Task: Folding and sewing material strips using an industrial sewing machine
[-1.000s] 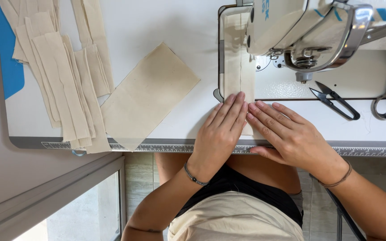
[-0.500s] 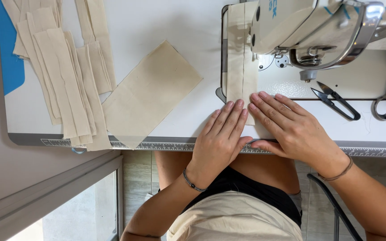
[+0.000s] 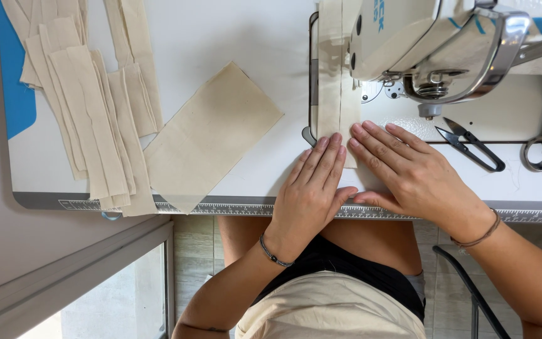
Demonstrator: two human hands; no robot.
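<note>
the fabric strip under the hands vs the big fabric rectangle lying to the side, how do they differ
The fabric strip is narrow and runs straight up under the sewing machine; the fabric rectangle is far wider and lies at a slant. The left hand and right hand press on the strip; the rectangle lies untouched. Both are plain beige cloth.

A white sewing table [image 3: 221,37] stands over a tiled floor [image 3: 199,251], beside a pale grey ledge [image 3: 64,276].

blue label [image 3: 379,14] on sewing machine [image 3: 409,37]
</note>
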